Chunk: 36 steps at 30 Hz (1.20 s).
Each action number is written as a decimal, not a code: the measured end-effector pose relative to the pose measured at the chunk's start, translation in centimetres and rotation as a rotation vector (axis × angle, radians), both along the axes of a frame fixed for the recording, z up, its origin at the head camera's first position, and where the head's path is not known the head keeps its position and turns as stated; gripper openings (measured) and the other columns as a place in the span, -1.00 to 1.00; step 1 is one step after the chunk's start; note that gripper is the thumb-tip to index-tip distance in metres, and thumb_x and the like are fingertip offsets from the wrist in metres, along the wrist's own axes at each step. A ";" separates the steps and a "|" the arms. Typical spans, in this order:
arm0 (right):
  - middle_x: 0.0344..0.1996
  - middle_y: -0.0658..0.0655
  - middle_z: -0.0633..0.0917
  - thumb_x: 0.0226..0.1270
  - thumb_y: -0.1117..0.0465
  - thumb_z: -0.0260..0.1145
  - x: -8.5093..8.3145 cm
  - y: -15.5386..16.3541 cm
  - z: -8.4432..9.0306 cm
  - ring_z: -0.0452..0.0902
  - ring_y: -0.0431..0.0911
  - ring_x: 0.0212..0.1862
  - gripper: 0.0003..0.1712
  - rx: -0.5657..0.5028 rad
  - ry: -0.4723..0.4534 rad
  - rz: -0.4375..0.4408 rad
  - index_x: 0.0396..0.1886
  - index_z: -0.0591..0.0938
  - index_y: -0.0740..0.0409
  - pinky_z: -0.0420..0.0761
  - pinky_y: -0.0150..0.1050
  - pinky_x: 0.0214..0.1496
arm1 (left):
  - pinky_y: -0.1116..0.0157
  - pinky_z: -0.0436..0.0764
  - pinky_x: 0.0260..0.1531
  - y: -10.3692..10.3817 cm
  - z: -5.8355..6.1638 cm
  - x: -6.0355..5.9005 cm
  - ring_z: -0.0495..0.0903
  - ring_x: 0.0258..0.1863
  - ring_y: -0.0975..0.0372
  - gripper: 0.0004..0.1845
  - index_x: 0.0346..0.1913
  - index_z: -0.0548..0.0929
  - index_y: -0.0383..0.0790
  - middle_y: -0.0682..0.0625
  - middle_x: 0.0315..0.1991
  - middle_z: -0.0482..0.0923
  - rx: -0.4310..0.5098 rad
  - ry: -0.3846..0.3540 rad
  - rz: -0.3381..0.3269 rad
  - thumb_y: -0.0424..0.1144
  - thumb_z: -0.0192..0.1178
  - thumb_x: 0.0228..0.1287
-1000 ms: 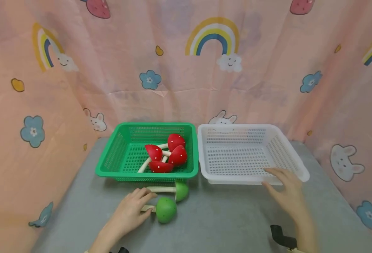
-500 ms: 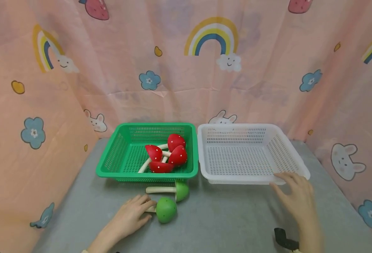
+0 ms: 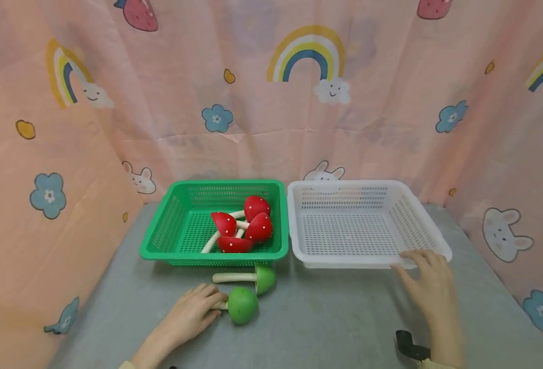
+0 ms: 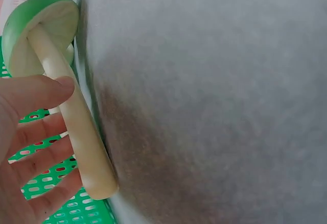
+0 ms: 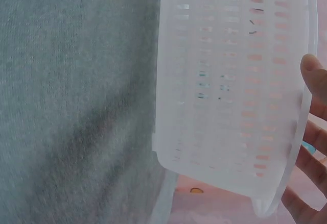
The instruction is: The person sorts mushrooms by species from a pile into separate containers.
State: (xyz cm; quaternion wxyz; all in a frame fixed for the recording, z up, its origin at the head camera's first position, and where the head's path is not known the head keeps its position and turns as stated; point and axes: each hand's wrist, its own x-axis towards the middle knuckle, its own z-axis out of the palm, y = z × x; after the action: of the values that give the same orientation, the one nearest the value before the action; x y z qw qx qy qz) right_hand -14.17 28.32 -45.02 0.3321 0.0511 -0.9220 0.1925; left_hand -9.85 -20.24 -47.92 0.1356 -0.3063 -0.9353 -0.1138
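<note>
In the head view, at lower centre-left, we see the left hand (image 3: pixel 186 313) pinching the stem of the near mushroom (image 3: pixel 243 306), its green cap just right of the fingertips. The far mushroom (image 3: pixel 265 279) lies just above it, below the green basket (image 3: pixel 209 255). At lower right, the right hand (image 3: pixel 430 284) is loosely parted at the white basket (image 3: pixel 345 260).

In the left wrist view, we find the thumb (image 4: pixel 53 91) across mid-stem, fingers spread behind, cap at upper left.

In the right wrist view, fingers spread by the rim at right; we cannot tell how firmly they touch.
</note>
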 end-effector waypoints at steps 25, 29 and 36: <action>-0.24 0.33 0.62 -0.25 0.28 0.57 0.0 0.0 0.0 0.45 0.28 -0.12 -0.57 -0.026 0.071 0.031 -0.27 0.68 0.26 0.39 0.19 -0.11 | 0.47 0.26 -0.38 1.8 1.7 -0.2 0.31 -0.33 0.39 -0.68 -0.08 0.67 0.17 0.27 -0.31 0.47 -0.080 0.051 -0.024 -0.24 0.39 0.09; -0.25 0.32 0.62 -0.25 0.29 0.58 0.0 0.0 0.0 0.44 0.28 -0.11 -0.57 -0.027 0.060 0.024 -0.27 0.68 0.27 0.39 0.18 -0.10 | 0.49 0.23 -0.39 2.7 2.5 -0.5 0.30 -0.33 0.40 -0.66 -0.08 0.68 0.18 0.29 -0.30 0.49 -0.058 0.076 -0.070 -0.24 0.40 0.07; -0.26 0.31 0.60 -0.23 0.28 0.59 0.0 -0.1 0.0 0.44 0.28 -0.12 -0.57 -0.029 0.051 0.017 -0.27 0.67 0.27 0.39 0.18 -0.11 | 0.49 0.25 -0.38 4.6 4.1 -1.0 0.34 -0.29 0.38 -0.64 -0.06 0.68 0.18 0.27 -0.29 0.50 -0.048 0.100 -0.119 -0.27 0.41 0.07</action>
State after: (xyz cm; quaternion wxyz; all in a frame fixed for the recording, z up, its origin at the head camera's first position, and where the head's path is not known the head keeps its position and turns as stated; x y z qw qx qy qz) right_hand -14.21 28.24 -45.01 0.3544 0.0588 -0.9099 0.2074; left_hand -10.86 -15.60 -43.80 0.1679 -0.3700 -0.9099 -0.0838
